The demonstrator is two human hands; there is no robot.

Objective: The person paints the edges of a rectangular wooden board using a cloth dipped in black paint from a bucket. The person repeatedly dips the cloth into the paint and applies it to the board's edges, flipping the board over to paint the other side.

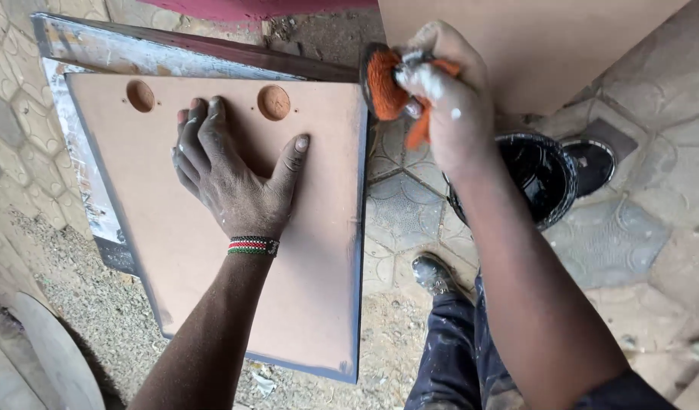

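A tan fibreboard panel [304, 250] with two round holes near its far end and dark painted edges lies flat in front of me. My left hand [228, 171] presses palm-down on it, fingers spread, just below the two holes. A beaded band sits on that wrist. My right hand [444, 95] is raised beyond the panel's right edge, closed around an orange paint-soaked rag or sponge [384, 83]. That hand is smeared with pale dust and paint.
A black paint can [551, 175] stands open on the patterned stone floor at the right, its lid [596, 163] beside it. Another tan board [532, 45] leans at the top right. A paint-streaked board [137, 49] lies under the panel. My shoe [433, 273] rests below.
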